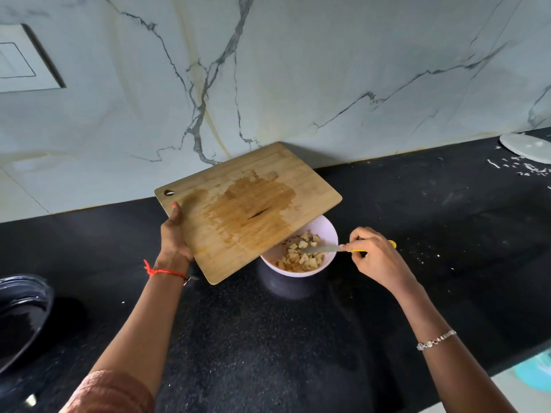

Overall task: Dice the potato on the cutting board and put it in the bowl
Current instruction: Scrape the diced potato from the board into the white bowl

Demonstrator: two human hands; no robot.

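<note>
My left hand (174, 238) grips the left edge of the wooden cutting board (247, 210), which is lifted and tilted over the white bowl (326, 234). The board's surface carries a wet stain and no pieces. Diced potato (301, 257) lies inside the bowl. My right hand (369, 257) holds a yellow-handled knife (325, 249), with the blade reaching over the bowl just above the potato pieces. The board hides the bowl's left part.
The bowl stands on a black stone counter (268, 338) against a marble wall. A dark pan (21, 317) sits at the left edge. A white plate (527, 147) and white scraps (527, 168) lie at the far right.
</note>
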